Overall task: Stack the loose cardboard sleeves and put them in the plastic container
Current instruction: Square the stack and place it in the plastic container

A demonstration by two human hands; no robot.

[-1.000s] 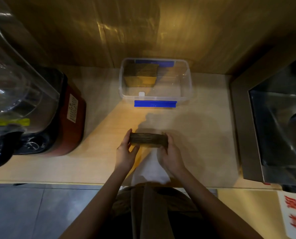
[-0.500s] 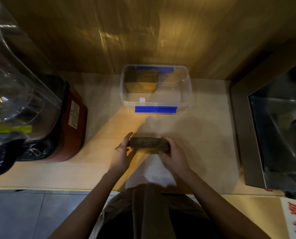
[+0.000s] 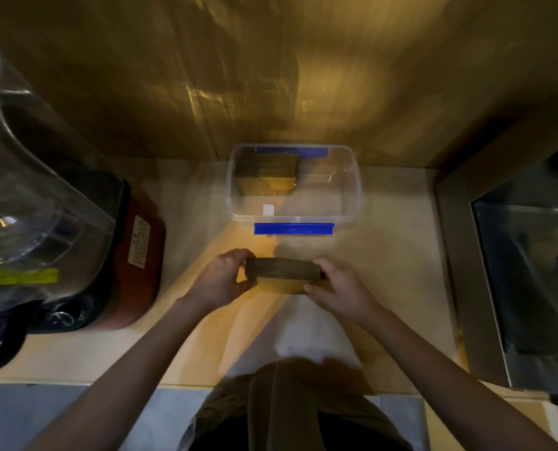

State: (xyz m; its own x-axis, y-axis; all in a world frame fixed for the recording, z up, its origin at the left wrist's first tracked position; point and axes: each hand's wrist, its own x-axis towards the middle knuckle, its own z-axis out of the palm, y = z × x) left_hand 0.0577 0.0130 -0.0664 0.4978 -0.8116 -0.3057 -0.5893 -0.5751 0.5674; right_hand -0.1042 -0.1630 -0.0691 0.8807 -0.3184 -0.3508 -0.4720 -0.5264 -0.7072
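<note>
Head view, looking down at a pale wooden bench (image 3: 385, 271). Nearest the camera, two bare forearms reach forward over the bench edge. The left hand (image 3: 220, 279) and the right hand (image 3: 339, 288) together grasp a stack of cardboard sleeves (image 3: 284, 275), one hand clamped on each end, with fingers wrapped over the far side and thumbs on the near side. The stack is seen edge-on, its dark layered edges uppermost and a lighter tan face turned toward the camera. Whether it rests on the bench or is held just above it cannot be told. A white sheet (image 3: 307, 327) lies on the bench on the near side of the stack, between the forearms.

Beyond the stack, apart from it, stands a clear plastic container (image 3: 352, 203), open-topped, with a blue latch (image 3: 293, 228) folded down on its side facing the stack and a second blue latch (image 3: 292, 152) on its far side. Inside the container, in its far left corner, a second stack of cardboard sleeves (image 3: 266, 174) stands against the wall; the other half of the container holds nothing visible.

To the left of the container sits a blender (image 3: 75, 239) with a clear jug and a red and black base. To the right of the container is a stainless steel appliance (image 3: 515, 271). A wood-panelled wall (image 3: 271, 76) rises behind the container.
</note>
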